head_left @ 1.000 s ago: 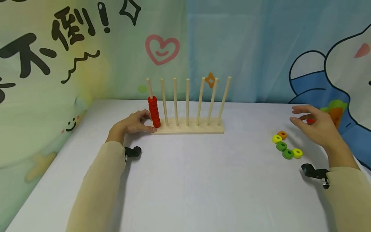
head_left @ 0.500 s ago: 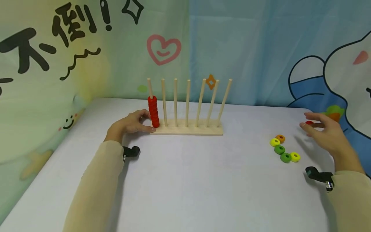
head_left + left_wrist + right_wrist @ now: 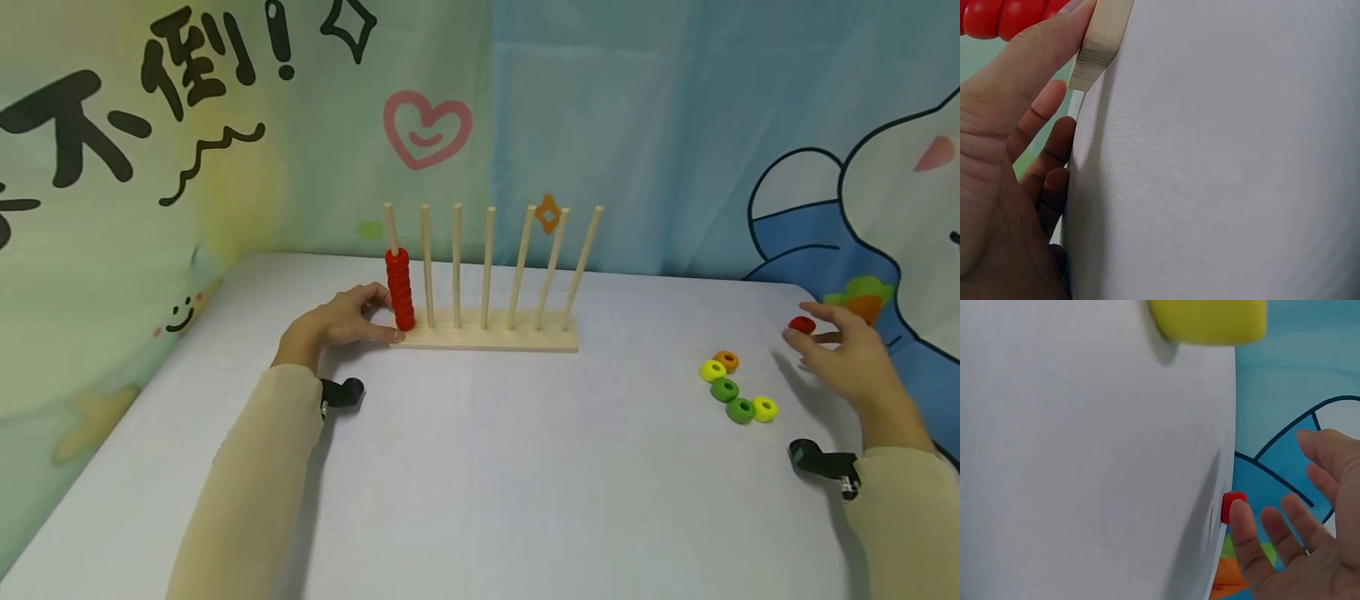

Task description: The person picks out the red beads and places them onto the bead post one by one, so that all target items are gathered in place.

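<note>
A wooden peg rack [image 3: 487, 335] with several upright pegs stands at the back of the table. Red ring beads [image 3: 400, 290] are stacked on its leftmost peg. My left hand [image 3: 341, 319] holds the left end of the rack's base, thumb at the front corner and fingers reaching behind. At the table's far right, my right hand [image 3: 847, 350] is spread around a loose red bead [image 3: 802, 325]. In the right wrist view the thumb stands well apart from the fingers, and the index fingertip [image 3: 1242, 515] overlaps the red bead [image 3: 1230, 506].
Loose beads lie in a small group left of my right hand: an orange bead [image 3: 726, 361], yellow beads [image 3: 712, 372] and green beads [image 3: 740, 411]. A printed cloth [image 3: 600, 125] hangs behind the white table [image 3: 525, 475].
My right hand has shifted right over the last second, then slightly nearer, with the red bead now showing more fully beside its fingertips. My left hand keeps its place on the rack.
</note>
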Demonstrator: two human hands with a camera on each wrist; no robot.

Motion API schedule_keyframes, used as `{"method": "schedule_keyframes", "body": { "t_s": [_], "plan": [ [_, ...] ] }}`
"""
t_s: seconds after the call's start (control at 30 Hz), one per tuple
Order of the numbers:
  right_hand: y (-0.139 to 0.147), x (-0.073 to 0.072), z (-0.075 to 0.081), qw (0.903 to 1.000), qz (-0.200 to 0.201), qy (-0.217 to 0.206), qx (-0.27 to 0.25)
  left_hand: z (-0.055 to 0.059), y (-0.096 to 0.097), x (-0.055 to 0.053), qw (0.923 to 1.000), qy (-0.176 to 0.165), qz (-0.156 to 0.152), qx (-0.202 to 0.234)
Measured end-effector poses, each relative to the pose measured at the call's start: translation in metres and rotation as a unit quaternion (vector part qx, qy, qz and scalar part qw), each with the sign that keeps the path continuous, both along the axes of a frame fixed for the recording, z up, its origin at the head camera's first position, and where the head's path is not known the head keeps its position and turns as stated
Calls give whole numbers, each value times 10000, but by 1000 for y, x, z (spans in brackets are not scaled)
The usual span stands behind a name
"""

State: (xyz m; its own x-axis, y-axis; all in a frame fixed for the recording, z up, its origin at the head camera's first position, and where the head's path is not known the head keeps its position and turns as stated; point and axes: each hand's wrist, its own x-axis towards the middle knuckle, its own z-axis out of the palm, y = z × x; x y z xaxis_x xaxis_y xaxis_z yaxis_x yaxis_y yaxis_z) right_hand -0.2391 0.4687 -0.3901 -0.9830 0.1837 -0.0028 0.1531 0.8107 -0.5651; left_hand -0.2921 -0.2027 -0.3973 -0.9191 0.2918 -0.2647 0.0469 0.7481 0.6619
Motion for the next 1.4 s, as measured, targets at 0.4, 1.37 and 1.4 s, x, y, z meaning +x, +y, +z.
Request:
{"method": "schedule_keyframes", "body": {
  "t_s": [0.4, 1.37, 1.4],
  "plan": [
    [10, -11, -13, 9986, 22, -531, -70, 1, -2, -1, 10000, 68, 22, -36],
    [0, -12, -8, 9909, -123, -857, 1029, 0, -2, 1, 9996, 161, 101, -194],
    [-1, -11, -8, 9908, -110, -838, 1060, 0, -2, 1, 9997, 163, 93, -176]
  ]
}}
